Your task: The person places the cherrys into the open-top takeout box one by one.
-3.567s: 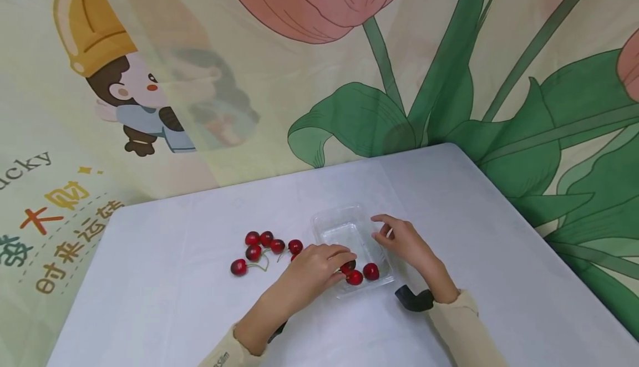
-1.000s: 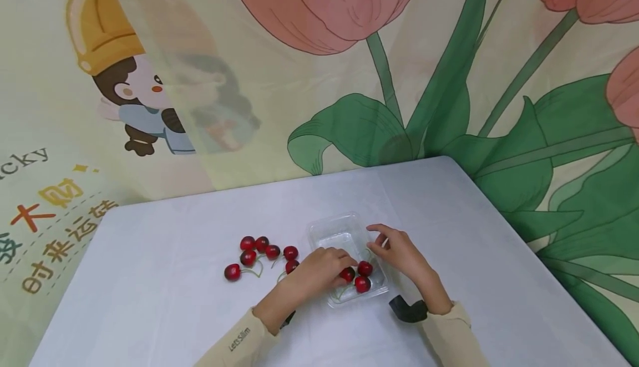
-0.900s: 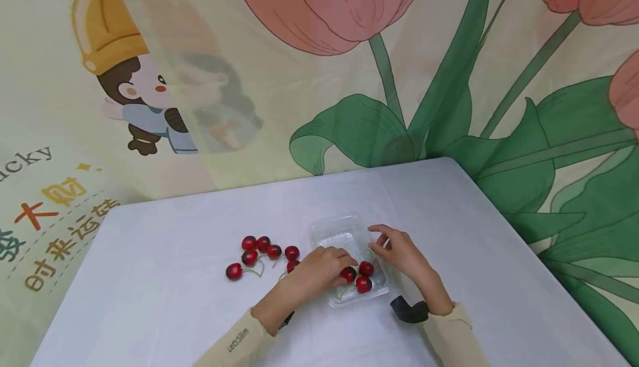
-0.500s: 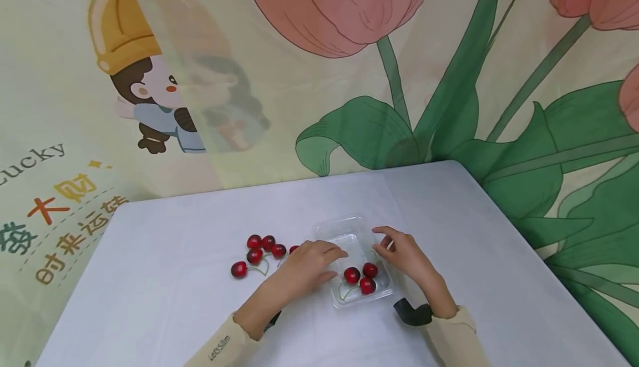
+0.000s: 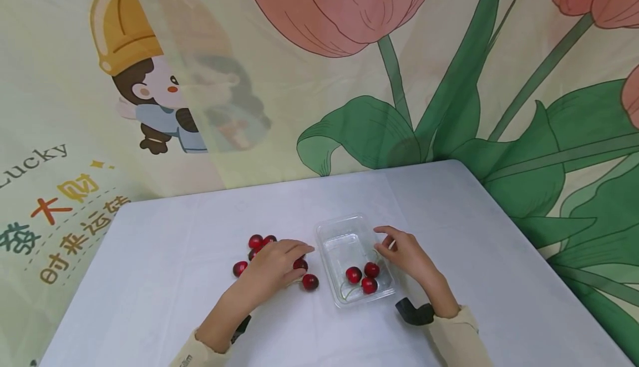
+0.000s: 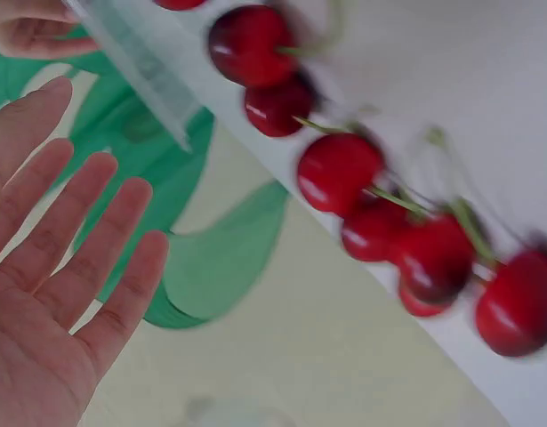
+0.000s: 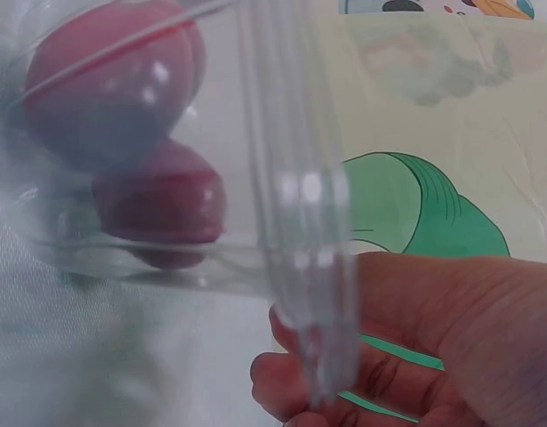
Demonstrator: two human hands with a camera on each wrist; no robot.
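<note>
My left hand (image 5: 272, 264) is over the loose cherries (image 5: 310, 282) on the table, covering part of the group. In the left wrist view its fingers (image 6: 122, 276) are spread and nearly straight, apart from the row of red cherries (image 6: 340, 173) with green stems. A clear plastic container (image 5: 326, 264) stands to the right, with three dark red cherries (image 5: 369, 285) at its near end. At the container's right rim is my right hand (image 5: 406, 250), its fingers loosely bent and a gap between thumb and forefinger. In the right wrist view the clear rim (image 7: 300, 196) overlaps the fingertips.
A white cloth covers the table (image 5: 179, 245). Its far edge meets a printed backdrop (image 5: 259, 106) with tulips and a cartoon figure. Each wrist carries a black device, such as the right wrist's camera mount (image 5: 414, 311).
A third cherry has come to lie in the container, released from my left hand. That hand has since moved left, back over the loose cherries. My right hand has stayed at the rim.
</note>
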